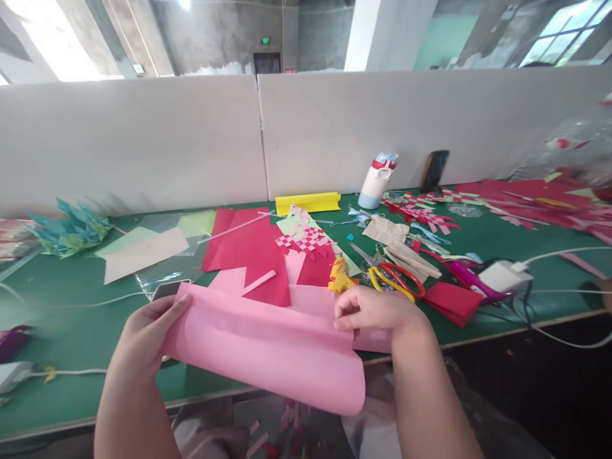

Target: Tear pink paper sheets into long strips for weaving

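Note:
Both my hands hold a large pink paper sheet [268,347] over the near edge of the green table [71,319]. The sheet is bent into loose folds and curls down toward me. My left hand [148,335] grips its left edge, thumb on top and fingers underneath. My right hand [370,312] pinches its upper right part with the fingers closed. Just beyond lie red paper sheets [253,252] with a pink strip on them, and a small woven red-and-white paper piece [308,241].
Scissors with yellow and red handles [394,280] and a yellow glue gun [339,275] lie right of the red sheets. Farther back stand a white bottle [377,180], a phone [434,169] and a yellow folded card [308,203]. Cables and a white charger [504,275] are at right. White partition boards back the table.

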Motion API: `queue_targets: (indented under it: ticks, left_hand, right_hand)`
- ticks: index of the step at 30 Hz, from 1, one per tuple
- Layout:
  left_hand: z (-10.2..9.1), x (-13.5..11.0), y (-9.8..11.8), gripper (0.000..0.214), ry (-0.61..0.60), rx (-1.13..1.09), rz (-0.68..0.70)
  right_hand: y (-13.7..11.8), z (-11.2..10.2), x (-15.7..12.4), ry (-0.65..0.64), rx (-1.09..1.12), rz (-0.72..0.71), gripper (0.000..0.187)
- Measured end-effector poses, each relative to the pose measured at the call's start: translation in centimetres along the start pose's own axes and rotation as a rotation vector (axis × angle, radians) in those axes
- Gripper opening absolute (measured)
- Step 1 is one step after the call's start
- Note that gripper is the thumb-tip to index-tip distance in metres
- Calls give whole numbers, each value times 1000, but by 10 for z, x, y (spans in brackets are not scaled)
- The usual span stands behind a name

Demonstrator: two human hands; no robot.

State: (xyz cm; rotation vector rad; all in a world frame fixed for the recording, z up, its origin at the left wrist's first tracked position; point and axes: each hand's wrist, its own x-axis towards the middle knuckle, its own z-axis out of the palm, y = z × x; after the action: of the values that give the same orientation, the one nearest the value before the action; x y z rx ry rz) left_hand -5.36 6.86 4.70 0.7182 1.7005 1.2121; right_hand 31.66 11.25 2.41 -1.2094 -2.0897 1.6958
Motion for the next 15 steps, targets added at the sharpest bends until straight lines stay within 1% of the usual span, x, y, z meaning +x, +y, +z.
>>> queue_targets:
  ticks: [2, 4, 5, 7, 9, 10, 13, 15]
  left_hand:
    - [1, 1, 2, 54, 8, 23, -4]
    - [2, 2, 2, 54, -21, 74, -18]
    - [3, 2, 2, 54, -60, 106, -24]
    - [7, 2, 1, 50, -176, 171, -10]
    - [14, 1, -1, 41, -304, 233, 49]
    - [19, 0, -2, 37, -352, 273, 83]
    - [35, -4, -3, 33, -458, 377, 167]
    - [46, -7, -4, 35, -498, 425, 195]
  right_hand:
    - [-2, 2, 1, -67, -71, -7, 27]
    - [-4, 4, 4, -75, -85, -12, 29]
    - [-5, 5, 6, -46, -74, -16, 32]
    - [-8, 7, 13, 46, -22, -30, 38]
    - [-15, 10, 21, 122, 35, -62, 39]
    - [-19, 14, 25, 136, 61, -87, 39]
    - [-33, 28, 42, 173, 114, -181, 34]
    - [-41, 41, 54, 208, 176, -225, 34]
